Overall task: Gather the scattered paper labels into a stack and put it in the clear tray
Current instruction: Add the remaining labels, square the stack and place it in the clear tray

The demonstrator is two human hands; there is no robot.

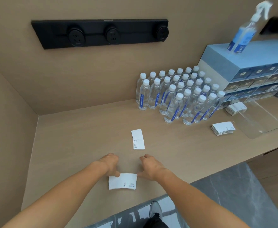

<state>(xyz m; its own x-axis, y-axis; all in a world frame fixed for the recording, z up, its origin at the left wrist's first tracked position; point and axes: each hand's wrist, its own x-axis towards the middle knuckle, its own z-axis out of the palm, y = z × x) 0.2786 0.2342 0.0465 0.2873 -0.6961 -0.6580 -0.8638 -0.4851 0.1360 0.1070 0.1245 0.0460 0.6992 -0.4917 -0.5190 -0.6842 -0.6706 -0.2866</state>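
A white paper label stack (122,181) lies near the counter's front edge. My left hand (110,164) touches its upper left corner with the thumb, and my right hand (149,167) touches its right end; both pinch it from the sides. Another white label (137,139) lies alone farther back on the counter. A thicker label stack (223,128) rests at the right, beside the clear tray (256,119). One more stack (236,108) sits at the tray's far corner; whether it is inside I cannot tell.
Several water bottles (179,96) stand in rows at the back right. A blue drawer box (250,69) carries a spray bottle (247,30). A black socket strip (100,33) hangs on the wall. The counter (69,145) meets a side wall at the left.
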